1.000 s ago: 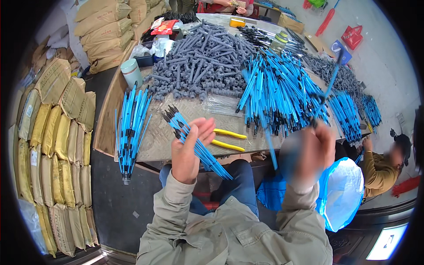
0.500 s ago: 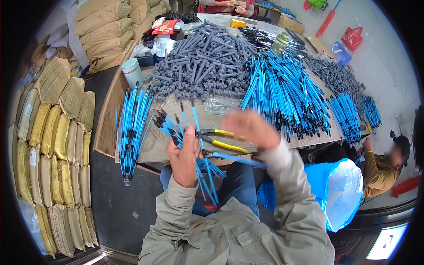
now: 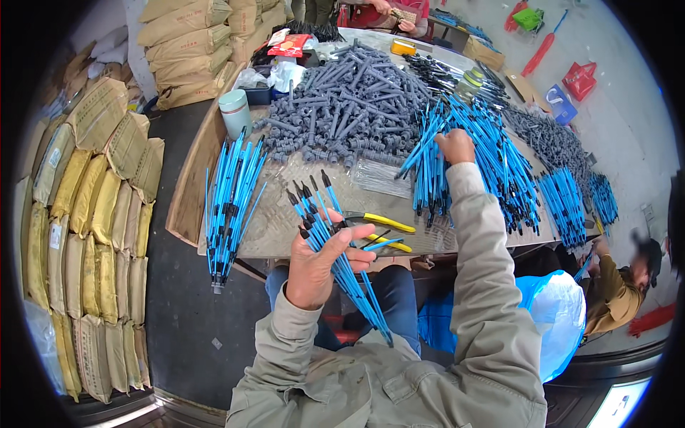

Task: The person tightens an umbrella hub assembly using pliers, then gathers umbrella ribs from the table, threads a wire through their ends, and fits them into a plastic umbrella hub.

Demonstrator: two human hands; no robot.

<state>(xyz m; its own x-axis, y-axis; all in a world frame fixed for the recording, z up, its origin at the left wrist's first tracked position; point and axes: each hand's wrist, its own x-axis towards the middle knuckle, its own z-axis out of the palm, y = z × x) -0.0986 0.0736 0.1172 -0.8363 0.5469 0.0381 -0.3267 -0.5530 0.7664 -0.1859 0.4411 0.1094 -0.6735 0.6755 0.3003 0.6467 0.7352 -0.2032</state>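
My left hand point(image 3: 314, 267) is wrapped round a bundle of thin blue rods with black tips point(image 3: 357, 289); the black ends point up and away from me. One more rod lies crosswise by its fingers. My right hand point(image 3: 457, 148) has reached to the big heap of the same rods point(image 3: 496, 167) on the right of the table, its fingers closed on rods at the heap's left side. Exactly how many it pinches is hidden. Yellow-handled pliers point(image 3: 389, 222) lie on the table just behind my left hand.
Grey ribbed plastic parts point(image 3: 349, 100) are heaped mid-table. Another blue rod bundle point(image 3: 232, 200) overhangs the left front edge near a pale green cup point(image 3: 234, 114). A blue bag point(image 3: 553, 314) stands at my right. Stacked sacks point(image 3: 93, 235) line the left; a co-worker point(image 3: 617, 285) sits at right.
My right hand has swung away from near the pliers, up and right onto the rod heap. The left hand's fingers have spread a little around its bundle.
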